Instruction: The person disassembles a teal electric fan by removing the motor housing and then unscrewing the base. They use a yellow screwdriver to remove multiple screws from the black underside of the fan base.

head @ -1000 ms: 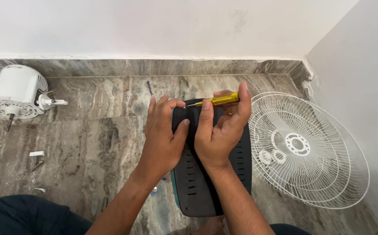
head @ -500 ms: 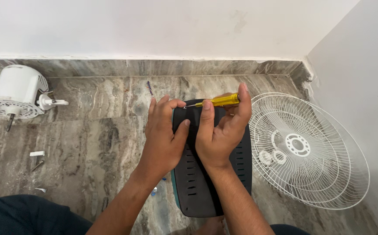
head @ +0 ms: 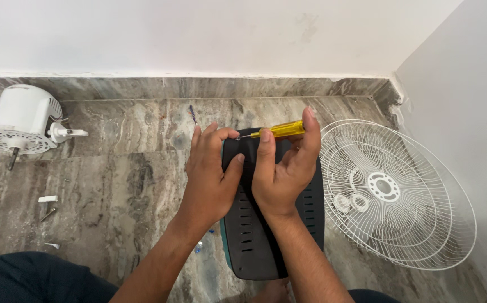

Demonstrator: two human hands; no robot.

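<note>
A black slotted plastic cover (head: 254, 247) stands on edge on the marble floor between my arms. My left hand (head: 209, 174) grips its upper left edge, thumb pressed on the face. My right hand (head: 282, 171) holds a small yellow-handled screwdriver (head: 280, 130) level, tip pointing left. The tip meets the cover's top edge beside my left fingertips. Whatever the tip touches is too small to make out.
A white wire fan guard (head: 395, 193) lies to the right, against the wall corner. A white fan motor housing (head: 21, 120) rests at far left. Small screws and white bits (head: 47, 205) lie on the floor at left. My dark-clad knee (head: 35, 278) is at bottom left.
The screwdriver handle has shifted slightly in my right fingers. Both hands and the cover stay where they were.
</note>
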